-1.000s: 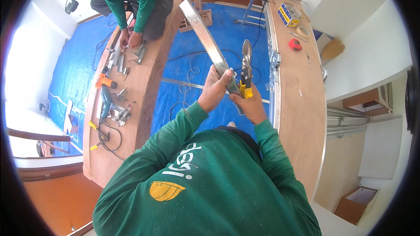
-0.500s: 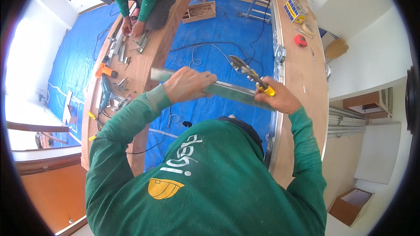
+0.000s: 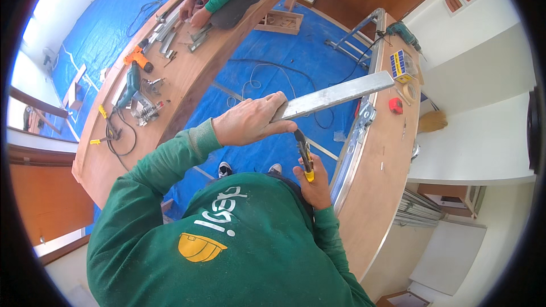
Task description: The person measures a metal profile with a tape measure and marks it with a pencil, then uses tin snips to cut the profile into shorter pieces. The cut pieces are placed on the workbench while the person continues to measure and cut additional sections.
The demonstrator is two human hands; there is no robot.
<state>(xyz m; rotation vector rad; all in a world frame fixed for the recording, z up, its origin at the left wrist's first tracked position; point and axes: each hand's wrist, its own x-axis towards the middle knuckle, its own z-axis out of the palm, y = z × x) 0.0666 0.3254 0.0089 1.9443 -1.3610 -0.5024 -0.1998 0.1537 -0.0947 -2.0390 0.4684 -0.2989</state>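
My left hand (image 3: 250,119) is closed on one end of a long, narrow metal channel (image 3: 341,94), its thumb along the near edge. The channel's free end slants up to the right, over the edge of the right bench. Closer to my body, my right hand (image 3: 315,185) grips a pair of yellow-handled tin snips (image 3: 306,162). Their dark blades point up toward my left fingertips and the channel's lower edge. The blades appear edge-on, so whether they touch the channel or stand apart from it I cannot tell.
On the left bench (image 3: 170,99) lie an orange drill (image 3: 138,58), a teal power tool (image 3: 132,85), cords and metal pieces, beside a co-worker's hands (image 3: 199,17). The right bench (image 3: 372,193) holds a red tape measure (image 3: 396,106) and a teal drill (image 3: 405,37). Cables cross the blue sheet (image 3: 227,88).
The channel has swung from sloping down between both hands to pointing up right. My right hand has come off its end and moved lower and left with the snips.
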